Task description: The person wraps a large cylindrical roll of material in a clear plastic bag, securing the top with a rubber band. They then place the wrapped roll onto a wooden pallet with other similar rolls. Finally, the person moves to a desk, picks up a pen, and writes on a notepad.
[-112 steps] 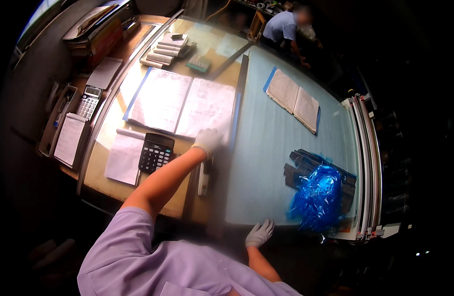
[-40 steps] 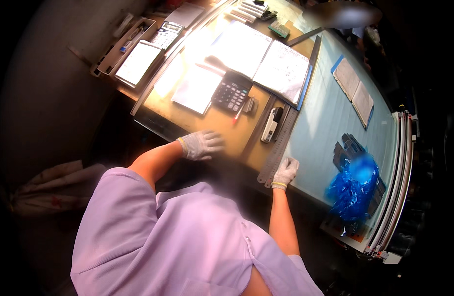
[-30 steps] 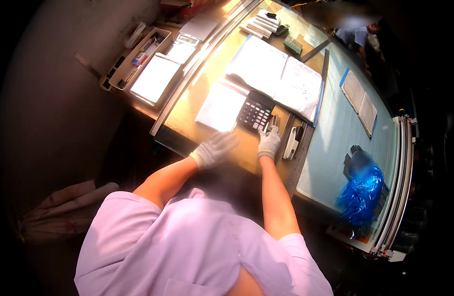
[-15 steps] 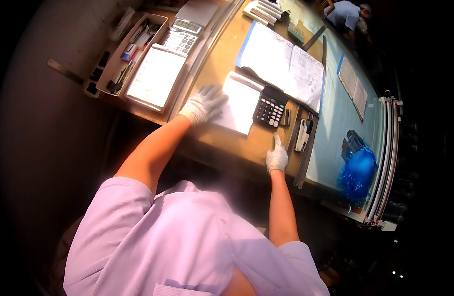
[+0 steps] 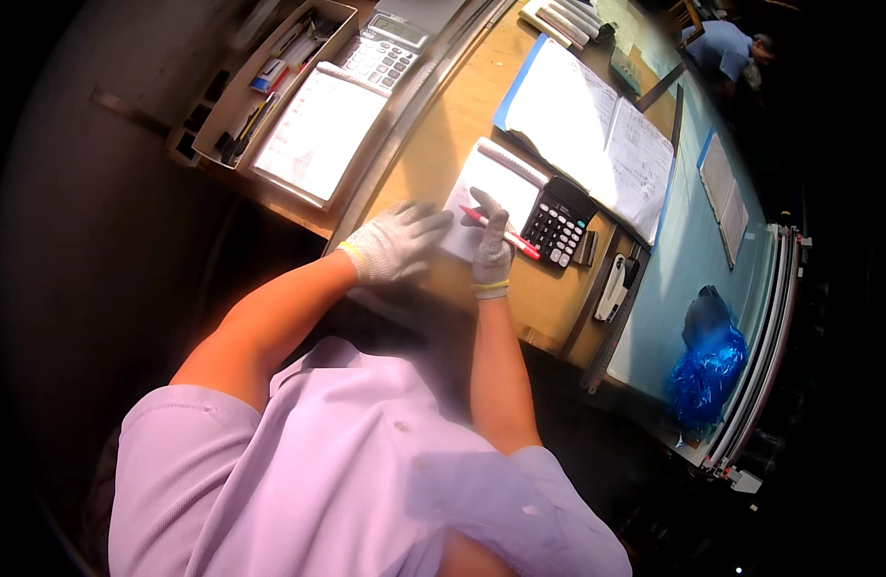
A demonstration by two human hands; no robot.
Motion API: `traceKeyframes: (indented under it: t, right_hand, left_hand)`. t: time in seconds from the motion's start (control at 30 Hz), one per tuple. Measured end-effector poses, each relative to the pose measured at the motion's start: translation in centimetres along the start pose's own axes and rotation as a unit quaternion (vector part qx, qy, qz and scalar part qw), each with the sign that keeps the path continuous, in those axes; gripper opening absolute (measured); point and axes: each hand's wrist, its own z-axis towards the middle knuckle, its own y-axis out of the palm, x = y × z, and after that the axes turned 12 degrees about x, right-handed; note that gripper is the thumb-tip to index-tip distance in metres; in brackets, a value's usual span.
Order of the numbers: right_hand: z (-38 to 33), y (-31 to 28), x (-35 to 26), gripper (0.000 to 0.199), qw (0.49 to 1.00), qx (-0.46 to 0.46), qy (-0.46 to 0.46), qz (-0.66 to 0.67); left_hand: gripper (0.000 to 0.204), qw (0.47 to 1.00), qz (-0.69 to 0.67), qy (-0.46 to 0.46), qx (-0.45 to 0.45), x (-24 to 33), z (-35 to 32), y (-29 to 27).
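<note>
Red pen (image 5: 499, 232) in right hand (image 5: 491, 252), lying crosswise, tip apparently toward calculator (image 5: 556, 224)

Crumpled blue plastic bag (image 5: 708, 375) (shiny) at the table's right edge

Knitted cloth gloves, rough, on left hand (image 5: 397, 245) and right hand (image 5: 491, 252). Glossy red plastic pen (image 5: 501, 233). Matt paper notepad (image 5: 496, 188). Smooth wooden tabletop (image 5: 433, 135). Glossy blue plastic bag (image 5: 705, 377), lower right.
</note>
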Motion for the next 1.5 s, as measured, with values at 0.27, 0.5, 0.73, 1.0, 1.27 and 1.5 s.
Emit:
traceKeyframes:
  t: [0.27, 0.5, 0.73, 1.0, 1.27, 1.5]
  right_hand:
    - [-0.1, 0.6, 5.0, 0.009, 0.991, 0.061, -0.037, -0.116]
    - [-0.5, 1.0, 5.4, 0.007, 0.985, 0.049, -0.081, -0.143]
    - [-0.5, 1.0, 5.2, 0.014, 0.984, 0.031, -0.046, -0.168]
    - [-0.3, 1.0, 5.0, 0.011, 0.978, 0.033, -0.112, -0.175]
    - [-0.3, 1.1, 4.8, 0.015, 0.978, 0.044, -0.072, -0.192]
    - [-0.3, 1.2, 3.4, 0.030, 0.971, 0.039, -0.031, -0.233]
  left_hand:
    - [0.071, 1.000, -0.022, 0.000, -0.007, -0.5, 0.4, 0.1]
    - [0.067, 1.000, -0.031, -0.001, -0.004, -0.6, 0.3, 0.2]
    - [0.063, 0.999, -0.032, 0.000, 0.004, -0.8, 0.1, 0.3]
    - [0.061, 0.999, -0.030, -0.006, 0.011, -0.8, -0.1, 0.8]
    - [0.061, 1.000, -0.028, -0.009, 0.006, -0.6, 0.1, 0.5]
    - [0.060, 1.000, -0.028, -0.010, 0.001, -0.5, 0.2, 0.4]
